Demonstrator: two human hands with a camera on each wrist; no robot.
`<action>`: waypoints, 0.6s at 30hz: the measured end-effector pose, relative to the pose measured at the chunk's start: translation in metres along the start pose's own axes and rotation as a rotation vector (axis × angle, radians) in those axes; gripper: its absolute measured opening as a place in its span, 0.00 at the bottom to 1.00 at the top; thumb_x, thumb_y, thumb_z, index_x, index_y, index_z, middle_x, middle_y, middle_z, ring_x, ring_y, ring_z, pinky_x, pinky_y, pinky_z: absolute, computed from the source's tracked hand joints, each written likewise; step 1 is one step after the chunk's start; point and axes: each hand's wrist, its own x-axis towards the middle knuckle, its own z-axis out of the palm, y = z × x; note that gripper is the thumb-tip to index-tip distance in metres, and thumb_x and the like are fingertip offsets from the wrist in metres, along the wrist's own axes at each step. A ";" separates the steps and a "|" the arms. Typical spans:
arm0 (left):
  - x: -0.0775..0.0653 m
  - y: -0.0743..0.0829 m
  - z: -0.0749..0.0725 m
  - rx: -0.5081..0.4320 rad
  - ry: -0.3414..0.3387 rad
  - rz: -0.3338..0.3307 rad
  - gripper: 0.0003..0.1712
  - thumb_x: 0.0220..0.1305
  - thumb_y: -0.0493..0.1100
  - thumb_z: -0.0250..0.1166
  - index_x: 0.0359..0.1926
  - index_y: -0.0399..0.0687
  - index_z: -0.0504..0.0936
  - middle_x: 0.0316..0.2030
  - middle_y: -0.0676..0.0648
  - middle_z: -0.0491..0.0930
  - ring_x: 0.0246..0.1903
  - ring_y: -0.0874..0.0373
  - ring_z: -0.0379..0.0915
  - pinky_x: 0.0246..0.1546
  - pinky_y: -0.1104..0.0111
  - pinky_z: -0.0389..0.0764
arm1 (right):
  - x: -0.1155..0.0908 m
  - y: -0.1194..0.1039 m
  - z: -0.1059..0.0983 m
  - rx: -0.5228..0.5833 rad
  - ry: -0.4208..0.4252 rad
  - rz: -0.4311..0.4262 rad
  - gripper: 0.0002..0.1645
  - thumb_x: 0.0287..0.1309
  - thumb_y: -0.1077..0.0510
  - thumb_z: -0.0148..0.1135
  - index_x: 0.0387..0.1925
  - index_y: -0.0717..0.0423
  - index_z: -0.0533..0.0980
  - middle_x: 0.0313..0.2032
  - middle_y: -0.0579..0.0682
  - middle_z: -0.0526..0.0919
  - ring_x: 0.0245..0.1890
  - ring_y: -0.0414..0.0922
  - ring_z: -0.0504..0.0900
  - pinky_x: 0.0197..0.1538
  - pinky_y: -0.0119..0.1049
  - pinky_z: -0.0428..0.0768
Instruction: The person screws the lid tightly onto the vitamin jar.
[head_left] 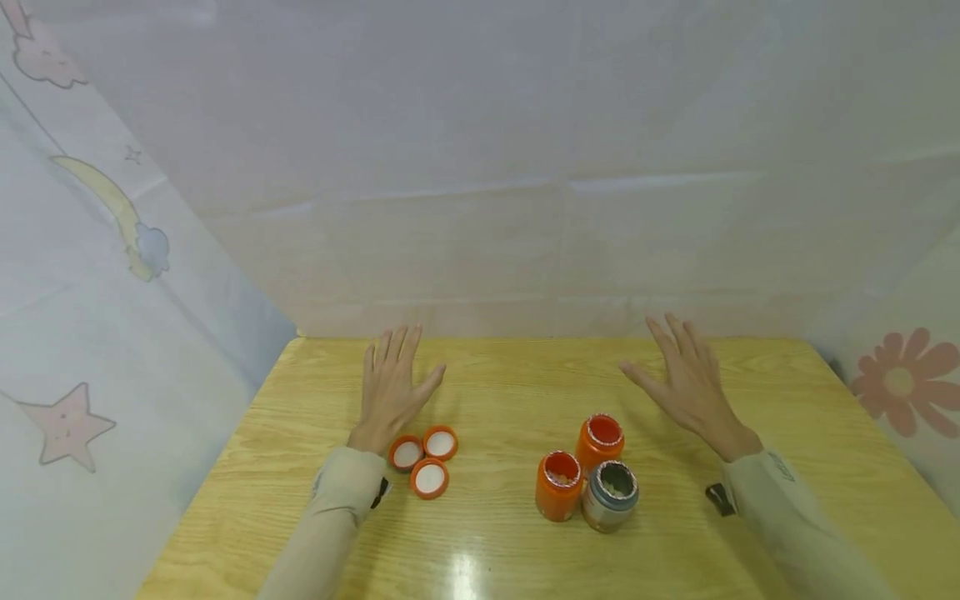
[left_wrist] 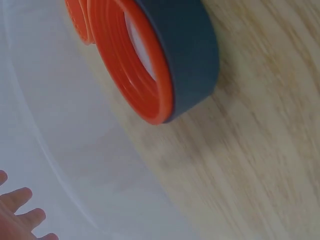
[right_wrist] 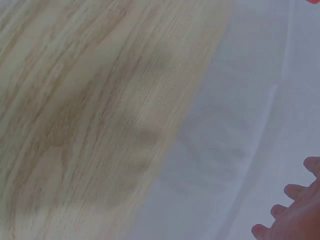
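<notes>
Fingers spread and holding nothing, my left hand point(head_left: 388, 392) is over the left part of the table, just beyond three round lids. These are a dark-sided lid point(head_left: 406, 453) and two orange lids point(head_left: 440, 443), all with pale insides facing up. In the left wrist view the dark lid point(left_wrist: 190, 60) shows an orange inner rim. My right hand point(head_left: 686, 387), also spread with nothing in it, is to the right of three uncapped jars. Two jars are orange, one farther back point(head_left: 596, 450) and one at front left point(head_left: 557, 492); the third is a grey jar point(head_left: 606, 504).
The wood-grain table point(head_left: 487, 550) ends at a pale cloth backdrop point(head_left: 480, 250). Patterned cloth point(head_left: 150, 350) hangs on the left, with a printed flower point(head_left: 898, 382) on the right side. Dark straps show at both sleeve cuffs.
</notes>
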 end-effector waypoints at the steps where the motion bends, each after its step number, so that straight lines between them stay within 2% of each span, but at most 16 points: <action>1: 0.000 0.000 -0.001 0.000 -0.002 -0.001 0.44 0.65 0.65 0.57 0.75 0.51 0.60 0.72 0.39 0.63 0.73 0.39 0.53 0.72 0.40 0.53 | -0.001 0.000 0.000 0.009 -0.005 0.000 0.51 0.64 0.36 0.57 0.78 0.54 0.50 0.77 0.66 0.44 0.75 0.71 0.40 0.64 0.81 0.40; 10: -0.006 0.001 -0.004 -0.042 -0.038 -0.015 0.42 0.66 0.64 0.57 0.75 0.50 0.61 0.72 0.40 0.64 0.73 0.40 0.54 0.73 0.40 0.51 | -0.007 -0.003 0.001 0.087 -0.033 -0.024 0.49 0.65 0.40 0.58 0.77 0.54 0.50 0.77 0.66 0.45 0.75 0.72 0.41 0.64 0.81 0.42; 18: -0.012 0.002 -0.005 -0.066 -0.035 -0.001 0.41 0.65 0.63 0.58 0.74 0.50 0.63 0.70 0.39 0.66 0.72 0.38 0.57 0.72 0.39 0.52 | -0.015 -0.005 0.002 0.150 -0.060 -0.038 0.48 0.64 0.43 0.60 0.77 0.52 0.51 0.77 0.63 0.45 0.75 0.70 0.43 0.64 0.80 0.45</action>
